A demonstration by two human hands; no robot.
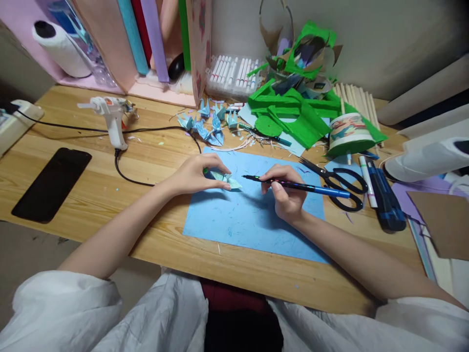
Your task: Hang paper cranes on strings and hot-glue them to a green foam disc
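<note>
My left hand point(196, 173) pinches a small folded pale-green paper piece point(227, 179) and holds it down on a light blue sheet point(249, 220) lying on the wooden desk. My right hand point(284, 190) grips a dark pen with a blue barrel point(304, 187), held nearly level, its tip pointing left and ending just to the right of the folded paper. Both hands rest over the upper part of the blue sheet.
Black scissors point(340, 183) lie right of the pen, with glue sticks and markers beside them. Several folded blue paper cranes point(208, 124) and green paper scraps point(293, 115) lie behind. A glue gun point(112, 115), its cable and a black phone point(51, 183) occupy the left.
</note>
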